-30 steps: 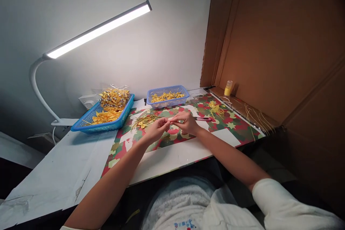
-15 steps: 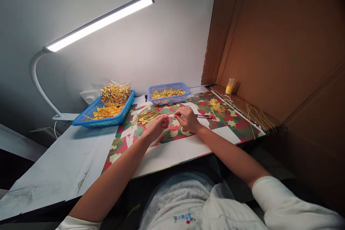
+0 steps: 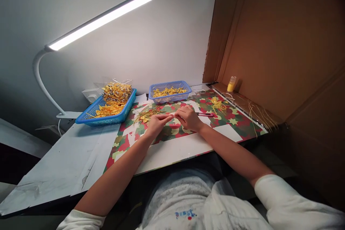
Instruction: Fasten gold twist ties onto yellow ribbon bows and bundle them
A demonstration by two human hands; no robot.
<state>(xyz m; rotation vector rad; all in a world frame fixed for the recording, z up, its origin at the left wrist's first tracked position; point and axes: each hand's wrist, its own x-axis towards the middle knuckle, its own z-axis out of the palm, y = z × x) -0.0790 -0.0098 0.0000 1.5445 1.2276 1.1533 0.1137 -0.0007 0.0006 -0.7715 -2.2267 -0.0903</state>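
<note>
My left hand [image 3: 159, 123] and my right hand [image 3: 188, 118] meet fingertip to fingertip above the camouflage-patterned sheet [image 3: 172, 133]. Both are closed in a pinch; whatever lies between the fingertips is too small to make out. Just left of my left hand is a bundle of thin green and yellow stems [image 3: 147, 114] with a few yellow pieces. A pink and black cutter [image 3: 206, 114] lies right beside my right hand. Farther right sits a tangle of yellow thread [image 3: 217, 105].
A blue basket [image 3: 107, 119] of yellow pieces and a bagged heap stands at the left. Behind the hands is a smaller purple-blue basket [image 3: 170, 97]. A lamp [image 3: 102, 19] hangs over the left side. Cardboard [image 3: 275, 43] and a yellow bottle [image 3: 231, 84] are at the right.
My left hand has moved slightly right and its fingers have stretched forward, so that the fingertips of both hands now meet. The whole view has shifted a little.
</note>
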